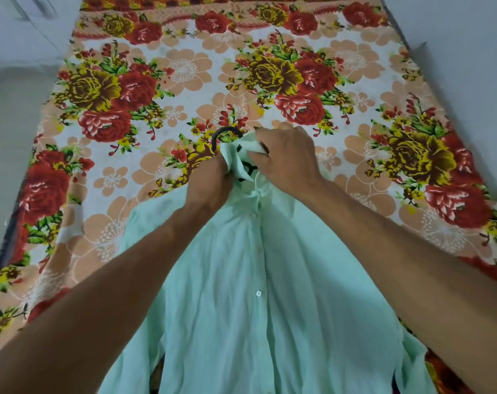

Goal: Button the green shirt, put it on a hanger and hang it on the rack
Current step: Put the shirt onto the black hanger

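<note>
1. A pale mint-green, thin woven button-front shirt (241,280) lies front up on a bed sheet (184,66) printed with red, yellow and peach flowers. Its neck end points away from the person and its hem runs out of view at the bottom edge.
2. The left hand (210,186), fingers curled, grips a bunch of the collar (230,155) on its own side.
3. The right hand (287,157) pinches the opposite collar flap between thumb and curled fingers.
4. Between the two hands the neck opening gapes, showing part of a black hanger (218,134) inside the shirt. Its curved hook sticks out past the collar, over the bed sheet.
5. Small white buttons (258,293) run down the front placket, which lies closed below the neck. The topmost fastening, just beside the hands, is too crumpled to judge.
6. Both bare forearms (113,280) reach in across the shirt's chest and shoulders.
</note>
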